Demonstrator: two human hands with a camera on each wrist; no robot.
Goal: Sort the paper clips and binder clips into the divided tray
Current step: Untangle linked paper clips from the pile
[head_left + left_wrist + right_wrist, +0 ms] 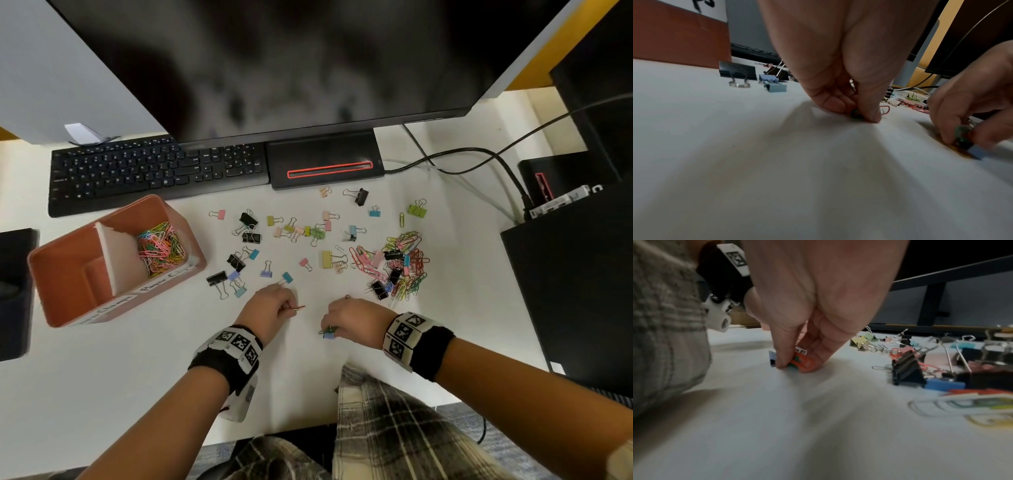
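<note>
My left hand (pixel 291 308) (pixel 863 115) pinches a small orange paper clip (pixel 298 308) against the white desk, fingertips down. To its right, my right hand (pixel 330 329) (pixel 795 367) pinches a small bunch of clips on the desk: orange and green paper clips (pixel 804 362) with a blue binder clip (pixel 329 335) (pixel 772 360) (pixel 979 153). The salmon divided tray (pixel 61 308) stands at the left. Its right compartment holds coloured paper clips (pixel 161 248). Loose binder clips (pixel 291 231) lie mid-desk, and a mixed clip pile (pixel 404 263) lies to the right.
A black keyboard (pixel 154 171) and a monitor base (pixel 325 161) lie behind the clips. Cables (pixel 462 157) and black boxes (pixel 565 274) sit at the right. A plaid garment (pixel 383 411) hangs over the desk's near edge. Bare white desk (pixel 154 377) shows front left.
</note>
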